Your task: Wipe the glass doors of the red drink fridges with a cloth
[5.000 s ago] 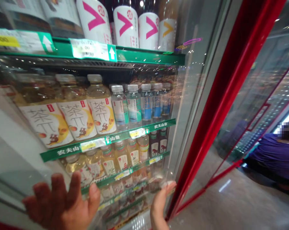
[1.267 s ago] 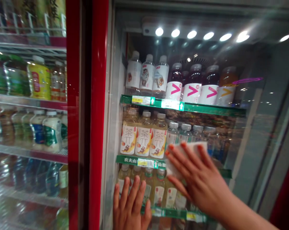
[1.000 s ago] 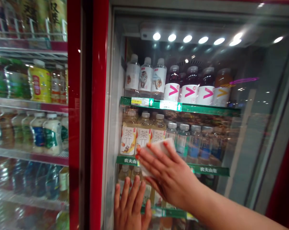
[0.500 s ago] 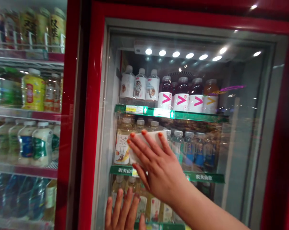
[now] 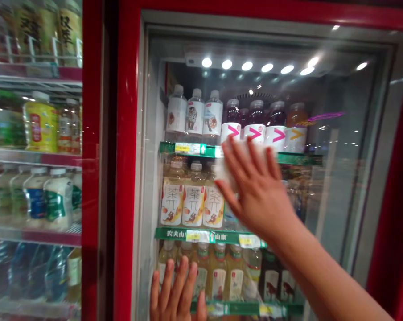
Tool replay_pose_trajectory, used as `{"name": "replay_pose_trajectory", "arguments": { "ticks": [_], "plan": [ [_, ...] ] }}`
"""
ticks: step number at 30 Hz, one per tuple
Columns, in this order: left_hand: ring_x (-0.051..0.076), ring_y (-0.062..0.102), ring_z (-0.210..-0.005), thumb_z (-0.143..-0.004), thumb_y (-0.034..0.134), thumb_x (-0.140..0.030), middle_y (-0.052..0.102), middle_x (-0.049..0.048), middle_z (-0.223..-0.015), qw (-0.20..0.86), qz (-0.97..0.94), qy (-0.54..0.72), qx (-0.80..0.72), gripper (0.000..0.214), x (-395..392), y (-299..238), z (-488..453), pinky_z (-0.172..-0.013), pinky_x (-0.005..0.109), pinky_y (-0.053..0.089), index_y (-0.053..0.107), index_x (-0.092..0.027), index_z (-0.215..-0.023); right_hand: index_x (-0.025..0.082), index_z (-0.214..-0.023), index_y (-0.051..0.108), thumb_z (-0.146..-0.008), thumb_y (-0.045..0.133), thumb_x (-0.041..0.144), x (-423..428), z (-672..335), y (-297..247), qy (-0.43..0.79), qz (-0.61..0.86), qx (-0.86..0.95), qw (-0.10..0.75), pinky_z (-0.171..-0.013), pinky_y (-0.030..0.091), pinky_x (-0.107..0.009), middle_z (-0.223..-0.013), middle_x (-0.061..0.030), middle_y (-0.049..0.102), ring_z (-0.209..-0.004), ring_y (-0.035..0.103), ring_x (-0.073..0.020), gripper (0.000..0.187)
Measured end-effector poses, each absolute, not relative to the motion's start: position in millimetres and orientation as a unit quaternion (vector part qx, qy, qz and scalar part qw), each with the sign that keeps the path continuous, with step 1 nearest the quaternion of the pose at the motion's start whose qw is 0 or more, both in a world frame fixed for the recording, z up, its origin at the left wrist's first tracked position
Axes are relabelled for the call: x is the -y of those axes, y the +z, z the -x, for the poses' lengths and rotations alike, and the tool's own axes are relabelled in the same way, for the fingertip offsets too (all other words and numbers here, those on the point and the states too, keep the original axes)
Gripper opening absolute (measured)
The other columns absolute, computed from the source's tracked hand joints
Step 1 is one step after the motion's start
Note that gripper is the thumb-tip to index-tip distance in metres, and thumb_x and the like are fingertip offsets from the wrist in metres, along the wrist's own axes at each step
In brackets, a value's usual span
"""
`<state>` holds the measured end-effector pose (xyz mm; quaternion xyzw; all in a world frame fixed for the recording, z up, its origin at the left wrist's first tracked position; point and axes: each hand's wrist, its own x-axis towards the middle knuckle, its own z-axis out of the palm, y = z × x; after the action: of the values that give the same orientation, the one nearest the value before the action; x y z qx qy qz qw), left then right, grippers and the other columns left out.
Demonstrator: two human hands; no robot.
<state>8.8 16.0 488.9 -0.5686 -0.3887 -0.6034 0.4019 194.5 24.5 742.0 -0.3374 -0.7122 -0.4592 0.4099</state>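
My right hand [image 5: 263, 191] lies with its fingers stretched out over a folded white cloth [image 5: 223, 169], pressing it flat against the glass door [image 5: 342, 102] of a drinks fridge. Only the cloth's edges show around the fingers, and motion blurs both. Lower down and to the left, my left hand [image 5: 176, 294] rests open, palm toward the glass, with nothing visible in it. Behind the pane, bottles with white tea labels [image 5: 193, 205] stand left of my right hand, and dark purple bottles [image 5: 255, 120] stand just above it.
A red frame [image 5: 126, 156] with a grey inner border surrounds the glass. To the left is a second fridge with shelves of bottles, among them a yellow one [image 5: 41, 125]. Green shelf strips [image 5: 174, 234] carry price tags. Lights reflect in the pane.
My right hand has slid the cloth up and to the right across the glass, uncovering the tea bottles. My left hand stays at nearly the same place.
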Motion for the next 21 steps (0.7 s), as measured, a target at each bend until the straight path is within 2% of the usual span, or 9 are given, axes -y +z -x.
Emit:
{"name": "replay_pose_trajectory", "arguments": {
  "ticks": [3, 5, 8, 10, 11, 15, 17, 19, 21],
  "plan": [
    [0.013, 0.027, -0.170, -0.106, 0.060, -0.036, 0.035, -0.0113, -0.178, 0.399, 0.578, -0.599, 0.385, 0.066, -14, 490, -8, -0.145, 0.040, 0.014, 0.039, -0.030, -0.168, 0.018, -0.178, 0.005, -0.115, 0.029, 0.060, -32, -238, 735, -0.386, 0.500, 0.572, 0.523, -0.135, 0.012, -0.078, -0.187, -0.0145, 0.008, -0.173, 0.005, -0.0417, 0.079],
    [0.014, 0.026, -0.170, -0.106, 0.060, -0.037, 0.035, -0.0110, -0.178, 0.388, 0.587, -0.597, 0.387, 0.067, -12, 490, -8, -0.145, 0.041, 0.013, 0.039, -0.030, -0.168, 0.016, -0.178, 0.000, -0.115, 0.031, 0.054, -29, -233, 699, -0.372, 0.529, 0.534, 0.544, -0.134, 0.013, -0.080, -0.187, -0.0180, 0.006, -0.173, 0.004, -0.0438, 0.079],
    [0.015, 0.024, -0.171, -0.106, 0.060, -0.036, 0.032, -0.0096, -0.180, 0.375, 0.598, -0.592, 0.389, 0.068, -9, 489, -6, -0.145, 0.042, 0.012, 0.037, -0.030, -0.169, 0.020, -0.178, 0.009, -0.111, 0.048, 0.040, -19, -205, 623, -0.448, 0.422, 0.650, 0.446, -0.140, 0.009, -0.067, -0.186, -0.0074, 0.020, -0.174, 0.005, -0.0328, 0.080],
    [0.015, 0.023, -0.172, -0.106, 0.061, -0.036, 0.030, -0.0090, -0.181, 0.372, 0.601, -0.588, 0.394, 0.069, -8, 488, -5, -0.145, 0.042, 0.011, 0.036, -0.030, -0.170, 0.026, -0.177, 0.018, -0.109, 0.053, 0.040, -16, -211, 587, -0.482, 0.350, 0.713, 0.370, -0.143, 0.003, -0.056, -0.184, 0.0019, 0.026, -0.174, 0.006, -0.0250, 0.078],
    [0.016, 0.023, -0.172, -0.105, 0.062, -0.036, 0.030, -0.0088, -0.181, 0.373, 0.603, -0.583, 0.397, 0.070, -8, 488, -4, -0.145, 0.042, 0.011, 0.036, -0.029, -0.170, 0.026, -0.177, 0.018, -0.110, 0.051, 0.043, -16, -224, 576, -0.479, 0.357, 0.713, 0.367, -0.143, 0.002, -0.055, -0.185, 0.0023, 0.025, -0.174, 0.006, -0.0243, 0.077],
    [0.019, 0.022, -0.172, -0.103, 0.065, -0.032, 0.031, -0.0068, -0.181, 0.387, 0.609, -0.569, 0.394, 0.073, -8, 488, -5, -0.146, 0.045, 0.010, 0.037, -0.026, -0.170, 0.020, -0.178, -0.001, -0.114, 0.037, 0.048, -23, -277, 566, -0.340, 0.556, 0.542, 0.530, -0.137, 0.011, -0.075, -0.187, -0.0175, 0.004, -0.174, 0.002, -0.0373, 0.080],
    [0.020, 0.022, -0.172, -0.102, 0.066, -0.031, 0.031, -0.0057, -0.181, 0.392, 0.606, -0.569, 0.393, 0.075, -7, 488, -5, -0.146, 0.046, 0.011, 0.037, -0.025, -0.170, 0.016, -0.178, -0.004, -0.114, 0.035, 0.046, -20, -262, 553, -0.302, 0.591, 0.489, 0.566, -0.135, 0.011, -0.079, -0.186, -0.0221, -0.001, -0.174, -0.001, -0.0404, 0.080],
    [0.021, 0.022, -0.173, -0.101, 0.067, -0.028, 0.029, -0.0042, -0.182, 0.397, 0.607, -0.564, 0.394, 0.076, -6, 488, -4, -0.146, 0.046, 0.011, 0.036, -0.023, -0.170, 0.014, -0.177, -0.001, -0.112, 0.039, 0.039, -12, -224, 526, -0.342, 0.558, 0.542, 0.527, -0.139, 0.006, -0.071, -0.187, -0.0161, -0.002, -0.174, -0.003, -0.0360, 0.081],
    [0.023, 0.021, -0.173, -0.101, 0.067, -0.027, 0.028, -0.0017, -0.183, 0.407, 0.613, -0.551, 0.393, 0.076, -6, 489, -2, -0.145, 0.046, 0.010, 0.036, -0.020, -0.170, 0.027, -0.178, 0.017, -0.109, 0.042, 0.039, -5, -195, 494, -0.410, 0.444, 0.664, 0.440, -0.143, 0.002, -0.055, -0.188, 0.0033, 0.007, -0.175, 0.003, -0.0269, 0.075]
  ]
}}
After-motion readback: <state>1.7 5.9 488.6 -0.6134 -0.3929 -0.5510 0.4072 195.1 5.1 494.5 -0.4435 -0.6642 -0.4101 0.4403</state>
